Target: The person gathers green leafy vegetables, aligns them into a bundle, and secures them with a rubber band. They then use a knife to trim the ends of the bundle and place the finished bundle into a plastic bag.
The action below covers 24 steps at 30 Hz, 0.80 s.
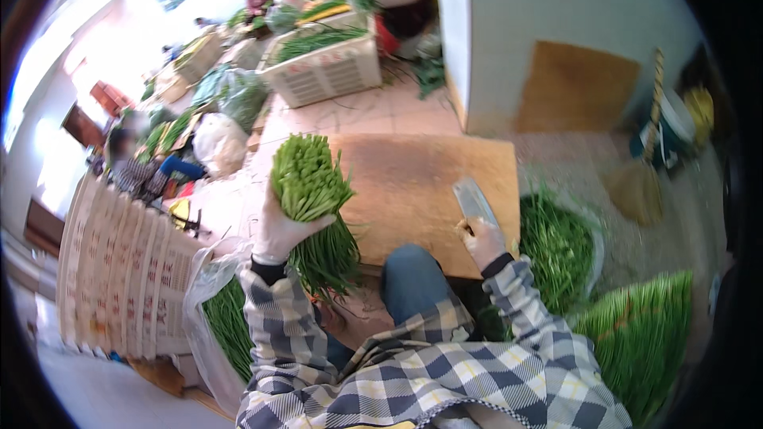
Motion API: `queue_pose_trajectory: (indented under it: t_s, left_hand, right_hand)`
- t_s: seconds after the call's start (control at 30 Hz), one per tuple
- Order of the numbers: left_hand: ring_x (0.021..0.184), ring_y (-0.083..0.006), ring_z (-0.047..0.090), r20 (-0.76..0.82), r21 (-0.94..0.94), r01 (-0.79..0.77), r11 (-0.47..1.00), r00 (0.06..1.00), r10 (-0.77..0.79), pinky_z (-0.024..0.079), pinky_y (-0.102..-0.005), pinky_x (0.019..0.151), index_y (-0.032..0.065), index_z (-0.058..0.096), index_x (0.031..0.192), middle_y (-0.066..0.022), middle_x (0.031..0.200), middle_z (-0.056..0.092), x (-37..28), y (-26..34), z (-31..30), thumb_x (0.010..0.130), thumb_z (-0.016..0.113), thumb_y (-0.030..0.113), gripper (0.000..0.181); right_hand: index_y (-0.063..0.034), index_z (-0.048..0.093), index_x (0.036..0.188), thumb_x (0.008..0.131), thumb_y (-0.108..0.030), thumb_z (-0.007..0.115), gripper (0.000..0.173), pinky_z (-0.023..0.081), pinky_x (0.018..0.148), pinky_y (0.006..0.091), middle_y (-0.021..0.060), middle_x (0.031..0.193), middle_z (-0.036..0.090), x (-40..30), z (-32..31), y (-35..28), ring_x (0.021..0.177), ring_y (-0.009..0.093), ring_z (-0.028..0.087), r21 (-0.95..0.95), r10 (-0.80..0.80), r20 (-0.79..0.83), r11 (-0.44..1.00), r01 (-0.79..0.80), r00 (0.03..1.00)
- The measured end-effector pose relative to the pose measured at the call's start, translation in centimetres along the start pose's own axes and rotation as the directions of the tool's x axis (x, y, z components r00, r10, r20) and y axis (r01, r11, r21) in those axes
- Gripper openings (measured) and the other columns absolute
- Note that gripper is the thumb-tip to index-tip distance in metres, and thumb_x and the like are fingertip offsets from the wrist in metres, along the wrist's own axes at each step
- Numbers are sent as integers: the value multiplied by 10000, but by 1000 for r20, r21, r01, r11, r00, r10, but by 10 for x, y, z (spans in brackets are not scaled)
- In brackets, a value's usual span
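Observation:
My left hand, in a pale glove, is closed around a thick bundle of long green stalks. The evenly cut ends face up and the dark leafy part hangs below, beside the left edge of a wooden cutting board. On the board's right side my right hand, gloved too, grips the handle of a cleaver. Its broad metal blade points away from me, low over or on the board; which of these I cannot tell.
Right of the board stands a lined container of green trimmings, with a large green bundle nearer me. At left are stacked plastic crates and an open bag of greens. A broom leans further right. Other people sit among vegetables beyond.

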<state>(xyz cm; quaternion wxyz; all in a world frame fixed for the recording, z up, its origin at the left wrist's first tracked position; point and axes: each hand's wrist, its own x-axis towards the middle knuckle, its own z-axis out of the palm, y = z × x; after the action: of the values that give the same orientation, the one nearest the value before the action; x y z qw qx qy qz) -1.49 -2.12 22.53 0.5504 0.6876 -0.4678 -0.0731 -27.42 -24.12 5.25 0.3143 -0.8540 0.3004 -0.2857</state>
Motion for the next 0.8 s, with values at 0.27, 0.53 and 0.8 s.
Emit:
queue_pose_trajectory:
  t_s: [0.27,0.53,0.8]
  left_hand:
    - [1024,-206,579,-123,-564,56,824,981,-151,462,-340,910,-30,450,1259,-95,1136,593,-101,-7,-54,509,851,105,861]
    - [971,-177,592,-99,-503,98,858,980,-170,456,-320,890,-21,545,1164,-75,1045,638,-109,-19,-34,547,837,128,699]
    - [985,-177,567,-28,-469,208,858,968,-250,440,-322,902,-3,474,1184,-77,1069,604,-107,-35,-20,548,843,127,747]
  right_hand:
    - [-15,617,981,850,-184,673,221,459,714,240,43,871,612,29,-13,-230,797,97,567,780,-311,239,626,9,920]
    - [-14,620,917,882,-169,640,160,452,622,226,22,753,602,24,25,-270,682,70,536,801,-283,290,595,-70,914]
    - [-44,605,810,857,-150,584,117,456,524,306,48,686,574,36,-58,-172,591,146,554,393,-262,436,916,79,861]
